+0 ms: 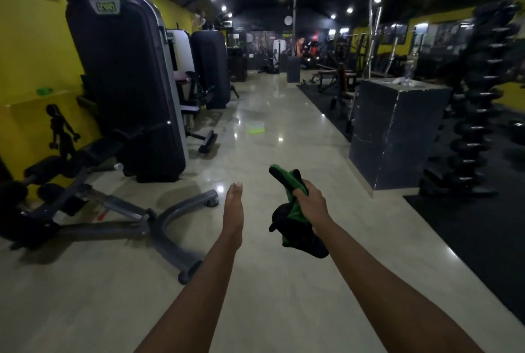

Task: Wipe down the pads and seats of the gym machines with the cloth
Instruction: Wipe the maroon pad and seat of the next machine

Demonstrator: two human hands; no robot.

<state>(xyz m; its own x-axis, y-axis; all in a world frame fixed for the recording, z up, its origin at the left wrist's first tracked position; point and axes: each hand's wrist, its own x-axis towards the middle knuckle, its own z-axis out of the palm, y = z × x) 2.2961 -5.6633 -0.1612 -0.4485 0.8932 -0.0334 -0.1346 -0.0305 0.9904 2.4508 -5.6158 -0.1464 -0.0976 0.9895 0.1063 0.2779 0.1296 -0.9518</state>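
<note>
My right hand [311, 200] grips a green and black cloth [292, 210] out in front of me, above the pale floor; part of the cloth hangs below my fist. My left hand [233, 212] is stretched forward edge-on with straight fingers and holds nothing. At the left stands a gym machine with a dark padded seat [96, 151], round roller pads [42, 168] and a tall black weight-stack cover [125, 82]. More machines [210, 68] line the yellow wall behind it. Both hands are well clear of the pads.
The machine's grey base legs [176, 210] splay across the floor toward my left arm. A dark block [395, 134] stands at the right, with a dumbbell rack [477, 102] and black mats [468, 227] beyond. A green-rimmed tray [255, 127] lies on the aisle floor. A person is far back.
</note>
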